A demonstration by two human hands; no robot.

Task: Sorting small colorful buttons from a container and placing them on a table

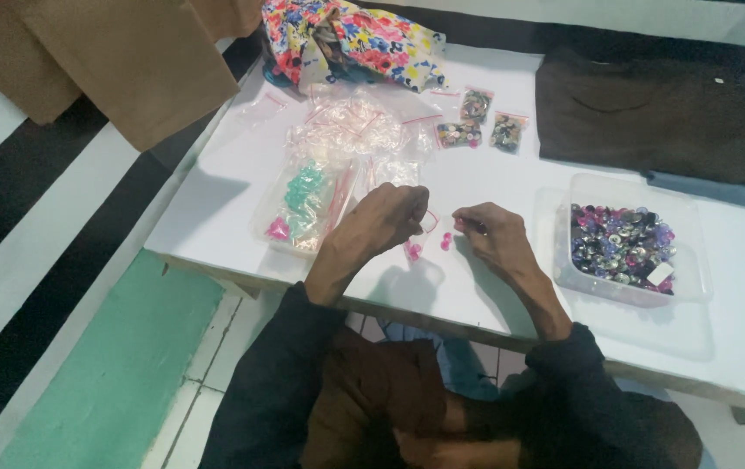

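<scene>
Sorting underway: our left hand (385, 217) pinched a small clear bag (427, 222), right hand (490, 234) a pink button (459, 226); two more (413, 251) lay unbagged on the bench (477, 174).

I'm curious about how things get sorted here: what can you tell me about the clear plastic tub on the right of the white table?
The clear plastic tub is a shallow, rectangular, see-through container with rounded corners and no lid on. It sits flat on the white table, to the right of the person's right hand, which does not touch it. It holds a loose heap of small buttons, mostly purple, pink, dark and silvery, with a small white tag lying near its front corner.
</scene>
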